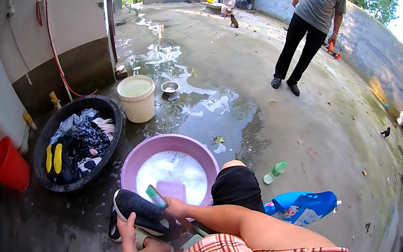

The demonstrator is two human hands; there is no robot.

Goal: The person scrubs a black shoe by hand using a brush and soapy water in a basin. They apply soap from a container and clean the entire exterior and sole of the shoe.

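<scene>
My left hand (126,229) grips a dark shoe (141,208) with a white sole, its toe turned to the left. In my right hand (176,207) is a scrubbing brush (156,195) with green and white bristles, held at the shoe's upper side. Part of a second dark shoe (113,227) shows beneath the first. Just beyond my hands stands a purple basin (137,155) of white suds, with a ribbed purple washboard (170,190) in it.
A black tub (113,143) of wet clothes and a red bucket (11,165) stand left. Beyond are a cream bucket (137,102) and a metal bowl (170,87). At right lie a green bottle (275,172) and a blue detergent pouch (303,206). A person (310,36) stands ahead on wet concrete.
</scene>
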